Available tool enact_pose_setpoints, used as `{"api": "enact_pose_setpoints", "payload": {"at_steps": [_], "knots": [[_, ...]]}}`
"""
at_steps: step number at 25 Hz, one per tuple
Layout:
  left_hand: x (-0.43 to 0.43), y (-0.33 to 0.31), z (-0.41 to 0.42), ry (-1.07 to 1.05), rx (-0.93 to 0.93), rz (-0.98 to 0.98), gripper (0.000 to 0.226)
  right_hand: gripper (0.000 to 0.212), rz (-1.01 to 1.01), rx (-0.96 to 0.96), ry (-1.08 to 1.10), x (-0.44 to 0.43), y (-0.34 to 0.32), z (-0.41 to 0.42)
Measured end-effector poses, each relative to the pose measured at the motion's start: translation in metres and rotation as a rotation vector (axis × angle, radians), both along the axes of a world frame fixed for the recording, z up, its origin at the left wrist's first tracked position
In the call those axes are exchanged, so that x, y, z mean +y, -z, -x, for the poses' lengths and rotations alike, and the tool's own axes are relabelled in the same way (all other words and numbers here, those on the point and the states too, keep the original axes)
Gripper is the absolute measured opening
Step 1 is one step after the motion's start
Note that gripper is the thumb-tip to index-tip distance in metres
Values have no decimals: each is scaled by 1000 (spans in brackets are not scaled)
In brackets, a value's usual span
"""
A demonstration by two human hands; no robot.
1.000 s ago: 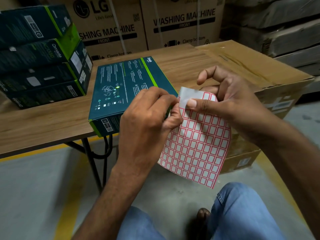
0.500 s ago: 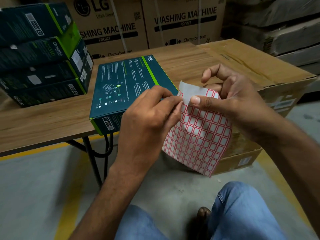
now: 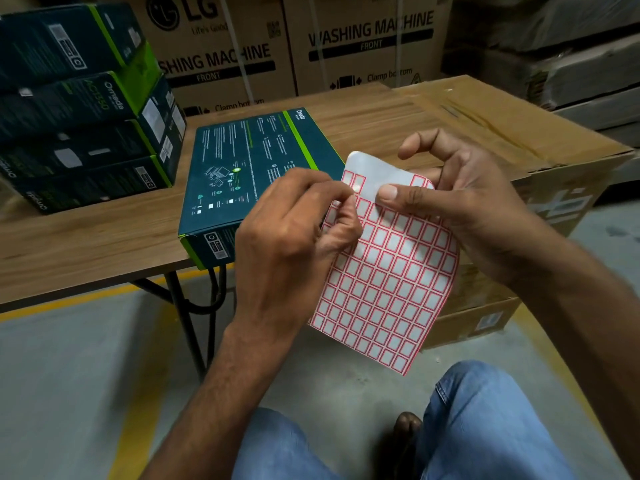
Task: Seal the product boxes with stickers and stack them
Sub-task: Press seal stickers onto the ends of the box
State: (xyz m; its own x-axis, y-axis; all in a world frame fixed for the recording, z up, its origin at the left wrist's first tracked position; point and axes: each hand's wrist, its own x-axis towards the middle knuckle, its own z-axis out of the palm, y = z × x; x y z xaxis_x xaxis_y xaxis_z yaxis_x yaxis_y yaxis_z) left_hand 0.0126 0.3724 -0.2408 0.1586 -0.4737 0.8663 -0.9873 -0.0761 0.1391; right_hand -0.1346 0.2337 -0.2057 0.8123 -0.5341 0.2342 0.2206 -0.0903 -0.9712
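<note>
Bare forearms [image 3: 221, 393] run to the left hand [image 3: 294, 233] and right hand [image 3: 464, 206]; blue denim jeans [image 3: 485, 427] with pale seam stitching cover both legs.

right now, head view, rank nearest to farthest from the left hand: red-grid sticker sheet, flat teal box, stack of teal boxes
1. Red-grid sticker sheet, pinched in the left hand.
2. Flat teal box, on the table just beyond.
3. Stack of teal boxes, table's far left.

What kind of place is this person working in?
Most likely a warehouse or stockroom. Large washing machine cartons stand behind the wooden table, stacked product boxes sit on it, and a yellow line is painted on the concrete floor.
</note>
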Motion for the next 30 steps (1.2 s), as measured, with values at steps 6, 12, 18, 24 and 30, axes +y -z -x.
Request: {"api": "enact_pose_setpoints", "payload": {"at_steps": [6,12,18,24,30], "knots": [[3,-2,0,10,21,-39,18,46,21,7,-9,1,-1,-1],[6,-6,-2,25,-32,-128,25,46,60,27,25,0,-2,0],[5,-7,-2,-1,-64,-165,25,44,118,40,35,0,0,-1],[0,-8,2,-25,-68,-127,16,47,69,15,-9,0,2,-3],[-4,-9,2,-54,-62,-117,11,53,70,43,-1,-2,3,-2]]}}
